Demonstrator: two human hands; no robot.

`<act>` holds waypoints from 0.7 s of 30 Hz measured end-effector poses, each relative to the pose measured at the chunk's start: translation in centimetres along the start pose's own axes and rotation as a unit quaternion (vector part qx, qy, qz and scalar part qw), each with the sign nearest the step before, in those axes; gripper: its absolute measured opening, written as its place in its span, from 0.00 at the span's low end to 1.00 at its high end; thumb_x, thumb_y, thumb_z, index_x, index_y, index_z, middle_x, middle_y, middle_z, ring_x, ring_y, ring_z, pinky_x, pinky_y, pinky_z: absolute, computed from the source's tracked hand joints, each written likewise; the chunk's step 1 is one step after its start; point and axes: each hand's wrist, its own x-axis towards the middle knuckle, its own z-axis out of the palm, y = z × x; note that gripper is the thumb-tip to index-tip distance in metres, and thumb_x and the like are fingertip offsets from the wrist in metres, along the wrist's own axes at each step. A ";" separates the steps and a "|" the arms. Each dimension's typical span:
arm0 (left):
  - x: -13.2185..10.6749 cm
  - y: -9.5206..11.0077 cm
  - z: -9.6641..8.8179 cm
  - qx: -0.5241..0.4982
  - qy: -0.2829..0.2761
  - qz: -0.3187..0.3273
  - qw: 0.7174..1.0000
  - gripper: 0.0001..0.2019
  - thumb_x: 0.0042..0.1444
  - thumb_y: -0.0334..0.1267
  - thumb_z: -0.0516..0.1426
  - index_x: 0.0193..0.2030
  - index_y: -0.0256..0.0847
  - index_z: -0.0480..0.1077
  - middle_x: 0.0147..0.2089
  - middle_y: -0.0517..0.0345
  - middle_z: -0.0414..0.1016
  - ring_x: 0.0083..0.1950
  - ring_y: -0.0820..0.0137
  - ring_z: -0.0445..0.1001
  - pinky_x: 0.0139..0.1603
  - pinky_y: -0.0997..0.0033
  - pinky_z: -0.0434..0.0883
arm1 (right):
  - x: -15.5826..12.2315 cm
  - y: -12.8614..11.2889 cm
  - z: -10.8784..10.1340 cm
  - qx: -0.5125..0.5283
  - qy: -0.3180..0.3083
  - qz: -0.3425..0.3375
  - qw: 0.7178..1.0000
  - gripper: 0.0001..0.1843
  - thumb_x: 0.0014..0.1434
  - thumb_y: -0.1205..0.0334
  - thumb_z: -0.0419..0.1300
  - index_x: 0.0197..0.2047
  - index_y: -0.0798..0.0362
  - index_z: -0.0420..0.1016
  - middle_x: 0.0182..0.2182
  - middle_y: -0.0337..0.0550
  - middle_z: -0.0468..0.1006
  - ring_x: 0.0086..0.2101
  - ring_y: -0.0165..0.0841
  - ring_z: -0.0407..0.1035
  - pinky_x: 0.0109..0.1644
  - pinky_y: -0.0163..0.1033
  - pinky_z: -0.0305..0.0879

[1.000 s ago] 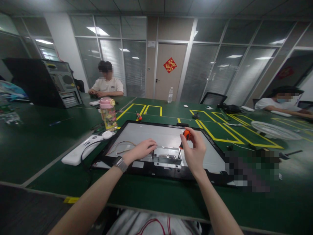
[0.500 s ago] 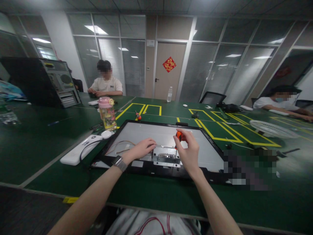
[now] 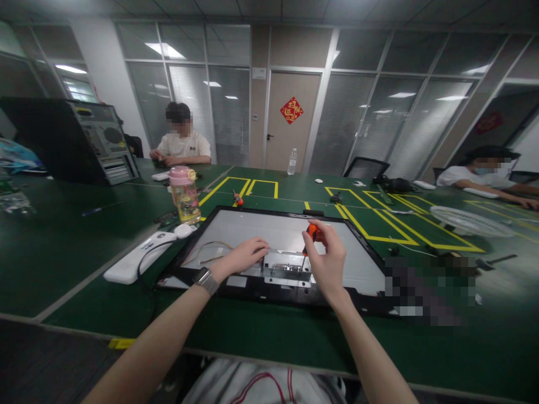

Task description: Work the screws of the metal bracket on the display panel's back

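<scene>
Hands work over a face-down monitor panel (image 3: pixel 261 229) lying flat on the green table (image 3: pixel 63 241). Right hand (image 3: pixel 327 264) is clamped on an orange-handled screwdriver (image 3: pixel 312 231), fingertips pinching the handle. Shaft is near upright, tip down at the right end of a metal bracket (image 3: pixel 286 268) that sits low-centre on the panel. Cannot tell if the tip is seated in a screw, too small. Left hand (image 3: pixel 245 256) rests on the panel at the bracket's left end, fingers loosely bent, gripping nothing that shows; it looks like it steadies the panel. Watch (image 3: pixel 205 279) is on that wrist. Hands are apart, bracket between them.

Progress, as a judgement: back cover is off the panel, bare grey sheet is exposed, thin wires (image 3: pixel 210 248) lie loose on the panel's left part. Bracket is still in place, so the screw work on it looks unfinished. How many screws are out cannot be told; none show on the panel.

Around the panel:
- White flat device (image 3: pixel 135 259) with a black cable, just off the left edge.
- White mouse (image 3: pixel 183 230) and pink-lidded bottle (image 3: pixel 184 193), at the far left corner.
- Small red screwdriver (image 3: pixel 238 198), beyond the far edge.
- Black PC case (image 3: pixel 84 140), well off to the far left.
- White fan grille (image 3: pixel 467 221), off to the right.
- Seated person (image 3: pixel 182 145) beyond the panel to the left, second person (image 3: pixel 484 171) far to its right, both busy at their own spots.
</scene>
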 end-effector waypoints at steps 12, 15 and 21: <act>0.0 -0.1 0.1 -0.005 -0.003 -0.003 1.000 0.18 0.64 0.47 0.45 0.49 0.41 0.71 0.52 0.53 0.70 0.51 0.66 0.69 0.57 0.68 0.63 | -0.1 0.1 -0.1 -0.013 0.022 -0.019 0.999 0.11 0.59 0.63 0.57 0.46 0.51 0.71 0.34 0.44 0.72 0.32 0.33 0.66 0.38 0.42 0.66; -0.1 0.0 0.0 -0.007 -0.003 -0.007 1.000 0.19 0.64 0.47 0.45 0.48 0.41 0.71 0.52 0.53 0.70 0.51 0.66 0.69 0.57 0.68 0.63 | -0.1 0.1 0.0 -0.014 0.015 -0.014 1.000 0.12 0.59 0.63 0.57 0.47 0.51 0.71 0.35 0.44 0.72 0.33 0.34 0.66 0.38 0.42 0.67; 0.0 0.1 -0.1 -0.006 -0.004 -0.004 1.000 0.18 0.64 0.47 0.45 0.48 0.40 0.71 0.52 0.52 0.71 0.51 0.66 0.69 0.57 0.68 0.63 | -0.1 -0.1 0.0 -0.016 0.003 -0.019 1.000 0.12 0.60 0.63 0.56 0.47 0.51 0.71 0.36 0.45 0.73 0.34 0.34 0.67 0.37 0.41 0.67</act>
